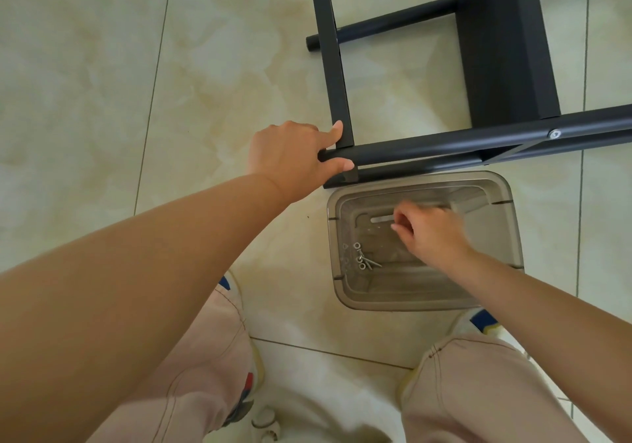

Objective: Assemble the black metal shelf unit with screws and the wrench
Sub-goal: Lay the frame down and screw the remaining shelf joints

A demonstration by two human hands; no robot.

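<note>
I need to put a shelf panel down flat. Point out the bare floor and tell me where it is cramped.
Bare tile floor lies left of the black frame and beyond the left hand. A smaller bare patch sits inside the frame, between its crossbars. It is cramped near the knees: the plastic bin of screws sits against the frame, with the right hand inside it.

matt black metal shelf frame [444, 145] with a shiny silver bolt head [554, 133], on glossy marbled floor tiles [222, 49]; translucent smoky plastic bin [424, 292] holding bright metal screws [364, 260]; pale cloth trousers [478, 391].
</note>
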